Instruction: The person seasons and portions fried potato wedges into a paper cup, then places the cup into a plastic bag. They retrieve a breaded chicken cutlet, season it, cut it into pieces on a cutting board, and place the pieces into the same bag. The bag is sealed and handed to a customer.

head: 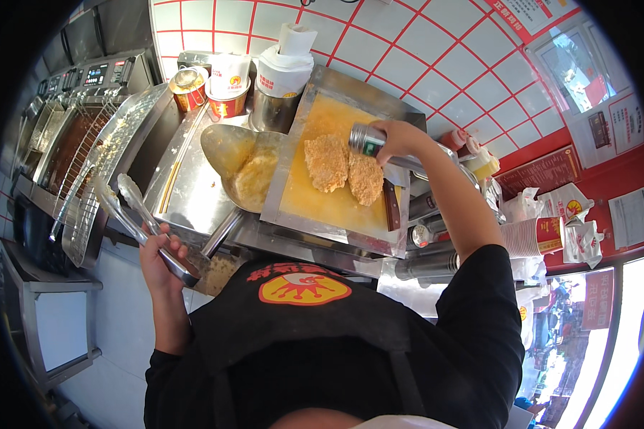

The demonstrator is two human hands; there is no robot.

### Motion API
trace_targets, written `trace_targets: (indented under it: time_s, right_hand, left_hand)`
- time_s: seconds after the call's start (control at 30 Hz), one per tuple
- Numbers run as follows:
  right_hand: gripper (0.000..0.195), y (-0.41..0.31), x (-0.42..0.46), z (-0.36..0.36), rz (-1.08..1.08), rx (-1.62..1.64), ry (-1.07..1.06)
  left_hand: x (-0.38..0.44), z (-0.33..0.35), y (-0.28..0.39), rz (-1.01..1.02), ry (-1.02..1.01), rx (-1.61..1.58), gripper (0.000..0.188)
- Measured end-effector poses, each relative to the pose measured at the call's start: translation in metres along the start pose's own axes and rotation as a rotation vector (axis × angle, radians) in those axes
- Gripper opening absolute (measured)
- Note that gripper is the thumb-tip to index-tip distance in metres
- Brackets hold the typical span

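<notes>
My left hand (161,260) grips metal tongs (131,220), whose jaws stand apart near the wire rack. In my right hand (400,140) a metal-topped shaker (366,140) lies tilted on its side, above two breaded fried cutlets. The larger cutlet (326,162) and the smaller cutlet (366,179) lie side by side on a yellow cutting board (311,206) set in a metal tray. A cleaver's wooden handle (392,205) rests at the board's right edge. Left of the board sits a metal scoop (222,155) with its handle towards me.
At the left stand a fryer (75,139) and a wire rack (83,198). Paper bags in a metal holder (275,112) and red paper tubs (228,104) line the wall. On the right are sauce bottles (477,155), metal shakers (426,236) and stacked paper cups (531,236).
</notes>
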State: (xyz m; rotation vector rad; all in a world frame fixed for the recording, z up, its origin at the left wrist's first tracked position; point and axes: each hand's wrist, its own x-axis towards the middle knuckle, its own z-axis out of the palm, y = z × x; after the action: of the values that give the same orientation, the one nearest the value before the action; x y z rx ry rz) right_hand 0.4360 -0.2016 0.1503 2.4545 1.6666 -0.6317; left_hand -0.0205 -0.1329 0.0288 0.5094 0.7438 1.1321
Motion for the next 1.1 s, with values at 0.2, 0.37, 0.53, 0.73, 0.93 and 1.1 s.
trace_targets:
  time_s: [0.2, 0.37, 0.53, 0.73, 0.93, 1.1]
  right_hand:
    - [0.077, -0.01, 0.005, 0.002, 0.003, -0.051, -0.044]
    - [0.077, -0.015, 0.016, 0.008, -0.052, -0.11, -0.057]
    - [0.075, -0.028, 0.01, 0.004, -0.027, -0.147, -0.115]
    - [0.078, -0.008, -0.016, 0.002, -0.018, -0.111, -0.163]
    - [0.085, 0.071, -0.073, 0.011, 0.174, 0.576, 0.706]
    - [0.085, 0.108, -0.147, 0.039, 0.302, 0.966, 1.078]
  left_hand:
    - [-0.001, -0.004, 0.0, -0.016, 0.054, -0.025, 0.049]
    - [-0.002, 0.0, 0.0, -0.049, 0.032, -0.001, 0.052]
    - [-0.006, 0.005, -0.001, -0.102, -0.013, 0.056, 0.055]
    - [0.004, 0.012, -0.009, -0.211, -0.089, 0.124, 0.062]
    - [0.027, 0.039, -0.015, -0.496, -0.348, 0.388, 0.047]
    - [0.054, 0.083, -0.029, -0.726, -0.556, 0.665, 0.047]
